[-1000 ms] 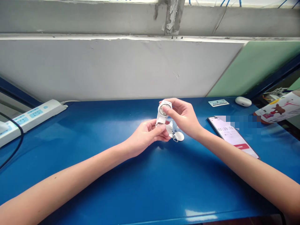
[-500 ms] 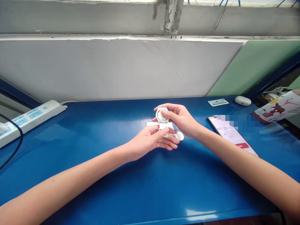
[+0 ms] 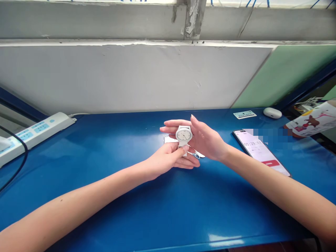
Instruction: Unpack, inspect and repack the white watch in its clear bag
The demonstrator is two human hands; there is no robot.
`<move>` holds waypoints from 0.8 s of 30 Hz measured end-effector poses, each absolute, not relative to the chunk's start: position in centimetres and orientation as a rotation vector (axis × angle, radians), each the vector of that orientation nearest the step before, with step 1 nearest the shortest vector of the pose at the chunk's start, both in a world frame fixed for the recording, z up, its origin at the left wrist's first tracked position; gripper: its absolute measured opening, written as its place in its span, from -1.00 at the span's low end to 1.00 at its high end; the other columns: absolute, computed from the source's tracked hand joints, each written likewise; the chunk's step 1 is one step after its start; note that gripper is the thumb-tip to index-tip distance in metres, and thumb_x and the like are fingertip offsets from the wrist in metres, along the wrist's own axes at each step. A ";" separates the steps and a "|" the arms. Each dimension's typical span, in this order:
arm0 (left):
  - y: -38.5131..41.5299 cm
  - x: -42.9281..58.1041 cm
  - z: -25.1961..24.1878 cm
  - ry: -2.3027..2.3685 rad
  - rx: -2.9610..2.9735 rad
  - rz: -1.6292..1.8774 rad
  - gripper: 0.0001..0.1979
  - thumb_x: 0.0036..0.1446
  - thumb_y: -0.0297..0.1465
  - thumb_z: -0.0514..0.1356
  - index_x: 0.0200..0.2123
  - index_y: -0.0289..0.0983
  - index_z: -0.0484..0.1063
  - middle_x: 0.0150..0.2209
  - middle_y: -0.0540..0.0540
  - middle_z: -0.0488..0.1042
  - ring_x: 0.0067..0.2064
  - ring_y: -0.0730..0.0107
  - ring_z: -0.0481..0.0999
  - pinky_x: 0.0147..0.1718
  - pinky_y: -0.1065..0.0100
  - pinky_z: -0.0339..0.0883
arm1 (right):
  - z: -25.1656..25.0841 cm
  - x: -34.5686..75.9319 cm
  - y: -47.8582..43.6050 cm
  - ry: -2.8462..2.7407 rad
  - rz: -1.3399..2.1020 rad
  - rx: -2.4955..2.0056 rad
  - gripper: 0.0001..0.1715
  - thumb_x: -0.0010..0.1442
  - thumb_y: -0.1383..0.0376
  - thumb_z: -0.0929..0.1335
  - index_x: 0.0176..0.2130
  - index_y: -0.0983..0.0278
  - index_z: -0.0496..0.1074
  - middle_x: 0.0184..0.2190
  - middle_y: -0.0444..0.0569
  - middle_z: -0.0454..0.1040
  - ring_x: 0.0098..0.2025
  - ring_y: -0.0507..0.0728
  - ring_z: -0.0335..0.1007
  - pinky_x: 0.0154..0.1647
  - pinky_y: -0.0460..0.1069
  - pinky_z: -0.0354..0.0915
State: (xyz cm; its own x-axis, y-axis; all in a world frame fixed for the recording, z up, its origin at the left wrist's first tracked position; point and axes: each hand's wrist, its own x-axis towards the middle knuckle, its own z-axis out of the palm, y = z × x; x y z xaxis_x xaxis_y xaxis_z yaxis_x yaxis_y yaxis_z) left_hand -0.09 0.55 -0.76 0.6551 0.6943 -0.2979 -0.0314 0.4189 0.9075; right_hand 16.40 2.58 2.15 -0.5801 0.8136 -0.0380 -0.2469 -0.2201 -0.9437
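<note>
A white wristwatch with a round, pale dial faces up above the blue table. My left hand pinches its lower strap between thumb and fingers. Behind the watch, my right hand is spread with its thumb raised and its palm toward the dial; whether it touches the watch I cannot tell. Partly covered by the hands lies a white item with a clear edge. A small blue, shiny piece and a white rounded edge show beside my left fingertips.
On the right lie a phone with a timer screen, a white earbud case, a card and a printed paper bag. A white power strip with a black cable runs along the left.
My right hand has let go of the watch case, opening its fingers and lifting its thumb off the dial. The watch has shifted slightly right and down, its strap still in my left hand.
</note>
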 end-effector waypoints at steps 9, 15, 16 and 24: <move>0.7 -0.4 -0.4 0.697 1.121 0.513 -0.56 0.25 -0.06 0.22 -0.16 -0.37 0.52 -0.17 -0.31 0.63 -0.05 0.04 0.63 0.05 0.05 0.41 | 2.4 16.7 2.8 -1.202 1.929 -0.542 -0.27 0.26 -0.22 0.18 0.03 0.23 0.51 0.11 0.09 0.52 0.22 0.31 0.36 0.20 0.23 0.28; 0.8 -0.6 -0.5 0.662 1.177 0.475 -0.54 0.26 -0.03 0.19 -0.13 -0.35 0.52 -0.17 -0.30 0.64 -0.04 0.06 0.63 0.05 0.06 0.42 | 2.6 16.7 2.9 -1.210 1.980 -0.632 -0.37 0.26 -0.15 0.24 0.00 0.22 0.51 0.06 0.09 0.55 0.11 0.29 0.47 0.15 0.22 0.32; 0.8 -0.6 -0.5 0.667 1.169 0.477 -0.54 0.25 -0.03 0.20 -0.14 -0.35 0.52 -0.18 -0.30 0.64 -0.04 0.05 0.63 0.05 0.05 0.42 | 2.5 16.7 2.9 -1.211 1.989 -0.635 -0.41 0.26 -0.13 0.26 0.00 0.21 0.52 0.06 0.07 0.56 0.11 0.28 0.47 0.16 0.20 0.31; 0.6 -0.2 -0.4 0.694 1.097 0.560 -0.57 0.24 -0.06 0.23 -0.20 -0.36 0.53 -0.19 -0.30 0.64 -0.05 0.03 0.63 0.07 0.03 0.39 | 2.8 17.0 3.1 -1.257 1.894 -0.585 -0.38 0.29 -0.15 0.18 -0.03 0.19 0.54 0.02 0.02 0.58 0.21 0.27 0.38 0.19 0.19 0.29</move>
